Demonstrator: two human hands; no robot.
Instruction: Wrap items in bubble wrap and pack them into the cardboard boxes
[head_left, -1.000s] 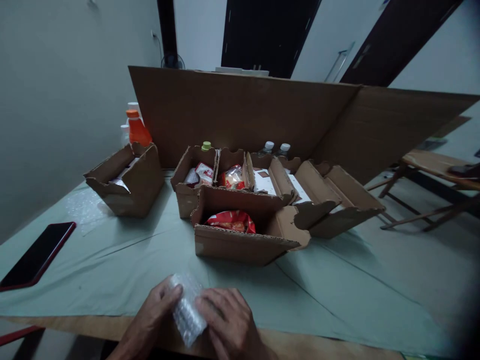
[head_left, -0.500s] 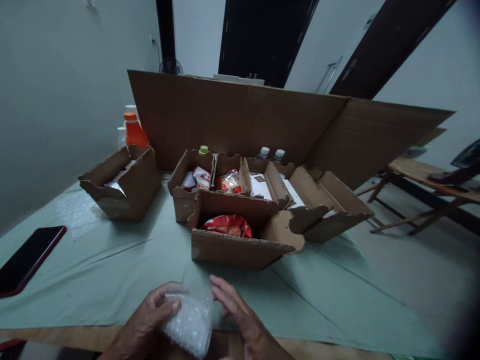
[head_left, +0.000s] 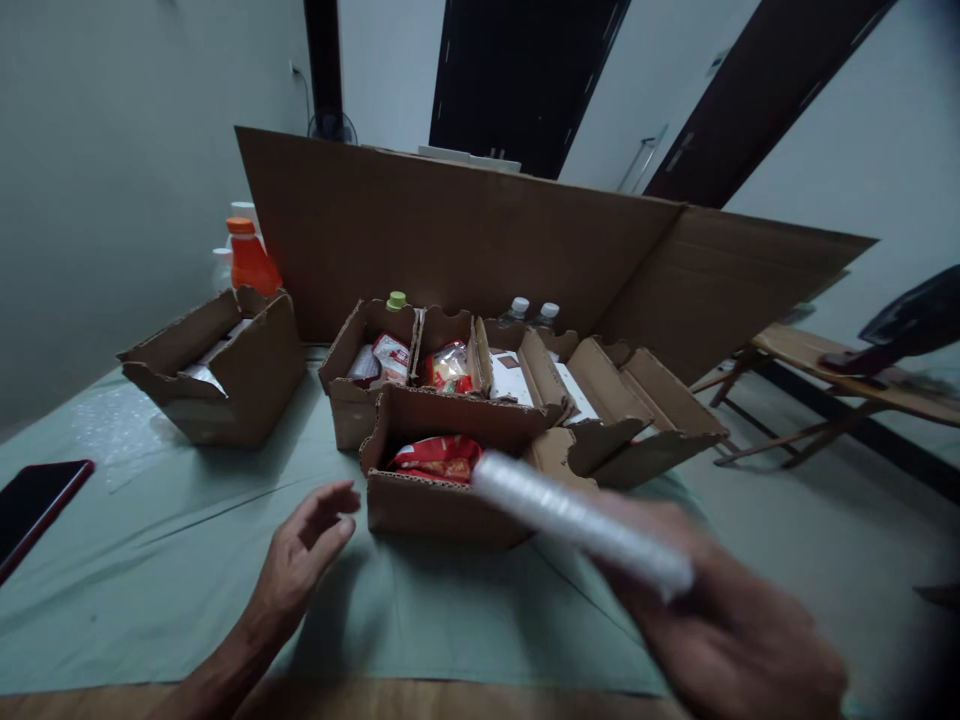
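Observation:
My right hand [head_left: 720, 600], smeared by motion, grips a flat bubble-wrapped packet [head_left: 577, 520] seen nearly edge-on. The packet is raised in front of the right part of the front cardboard box [head_left: 442, 512]. Inside that box lies a red snack bag [head_left: 439, 458]. My left hand [head_left: 306, 545] holds nothing; its thumb and fingers are apart above the green cloth, just left of the box's near corner. What the bubble wrap covers cannot be made out.
Behind stand several cardboard bins with packets [head_left: 448, 368] and white boxes [head_left: 510, 378]. Another cardboard box [head_left: 225, 400] stands left, near bubble wrap [head_left: 112, 425], a phone [head_left: 37, 510] and an orange bottle [head_left: 251, 260]. A tall cardboard screen [head_left: 450, 230] closes off the back.
The bubble-wrapped packet has passed from my left hand to my right, which has carried it up and to the right. My left hand has let go and moved slightly up.

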